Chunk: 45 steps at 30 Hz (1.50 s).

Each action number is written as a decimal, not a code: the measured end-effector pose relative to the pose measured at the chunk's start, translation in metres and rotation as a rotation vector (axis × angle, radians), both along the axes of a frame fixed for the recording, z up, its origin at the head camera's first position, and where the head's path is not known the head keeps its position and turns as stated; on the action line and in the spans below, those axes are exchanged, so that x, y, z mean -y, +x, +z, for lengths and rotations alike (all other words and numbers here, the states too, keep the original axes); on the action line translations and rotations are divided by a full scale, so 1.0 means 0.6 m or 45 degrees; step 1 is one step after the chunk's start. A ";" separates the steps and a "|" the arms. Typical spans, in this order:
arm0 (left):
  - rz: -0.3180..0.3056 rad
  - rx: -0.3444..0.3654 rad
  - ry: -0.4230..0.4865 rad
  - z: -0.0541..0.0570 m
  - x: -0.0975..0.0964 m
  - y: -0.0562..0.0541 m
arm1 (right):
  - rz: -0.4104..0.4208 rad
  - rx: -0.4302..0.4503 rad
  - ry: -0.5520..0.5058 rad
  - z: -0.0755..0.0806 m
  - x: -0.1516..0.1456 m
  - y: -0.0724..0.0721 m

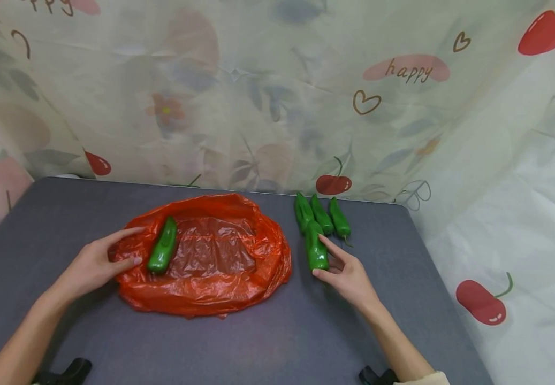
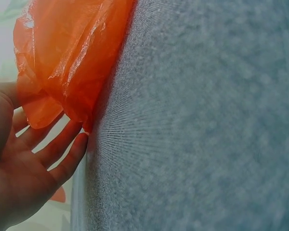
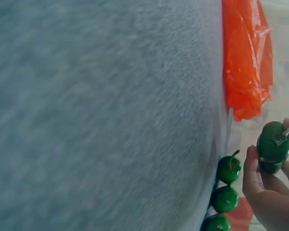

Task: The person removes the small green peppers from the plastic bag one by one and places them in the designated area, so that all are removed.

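An orange-red plastic bag (image 1: 205,297) lies with its mouth spread wide on the table, and one green pepper (image 1: 162,247) sits inside its left part. At the bag's left rim my left hand (image 1: 91,264) rests with fingers and thumb spread apart, touching the plastic; in the left wrist view the fingers (image 2: 62,144) lie loosely against the bag (image 2: 72,57). My right hand (image 1: 349,275) holds another green pepper (image 1: 316,247) between thumb and fingers. The right wrist view shows this pepper (image 3: 273,144) raised off the table, its stem end facing the camera.
Three more green peppers (image 1: 322,215) lie side by side near the back edge of the dark grey table (image 1: 258,347), right of the bag. A patterned curtain (image 1: 267,107) hangs behind the table. Black straps (image 1: 72,371) show at the lower edge.
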State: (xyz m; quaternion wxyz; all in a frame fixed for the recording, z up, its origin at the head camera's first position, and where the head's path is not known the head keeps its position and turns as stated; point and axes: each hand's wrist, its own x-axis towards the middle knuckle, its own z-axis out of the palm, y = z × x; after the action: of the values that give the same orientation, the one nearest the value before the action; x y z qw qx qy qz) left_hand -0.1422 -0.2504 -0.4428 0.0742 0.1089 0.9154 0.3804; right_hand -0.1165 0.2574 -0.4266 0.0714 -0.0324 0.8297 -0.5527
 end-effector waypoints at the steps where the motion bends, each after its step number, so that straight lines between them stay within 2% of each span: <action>1: -0.001 0.001 0.002 0.000 0.000 0.000 | -0.001 0.001 0.007 -0.001 -0.003 0.001; 16: 0.004 -0.022 -0.015 -0.001 -0.001 0.002 | -0.024 0.032 0.151 -0.018 -0.025 0.013; 30: 0.005 -0.019 -0.020 0.001 -0.001 0.001 | -0.072 0.025 0.363 -0.039 -0.029 0.004; 35: 0.001 -0.014 -0.016 0.001 -0.001 0.001 | -0.067 0.028 0.371 -0.040 -0.030 0.000; 41: -0.004 0.000 -0.004 0.000 0.000 0.002 | -0.055 0.045 0.306 -0.035 -0.033 0.001; 45: -0.006 -0.001 -0.001 0.001 0.000 0.002 | -0.060 0.021 0.308 -0.032 -0.036 0.000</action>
State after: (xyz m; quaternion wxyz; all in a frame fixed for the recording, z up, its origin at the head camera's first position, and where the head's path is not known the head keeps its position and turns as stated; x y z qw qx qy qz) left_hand -0.1408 -0.2505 -0.4424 0.0749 0.1113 0.9153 0.3797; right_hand -0.1164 0.2791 -0.4459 0.0686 0.0007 0.8902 -0.4503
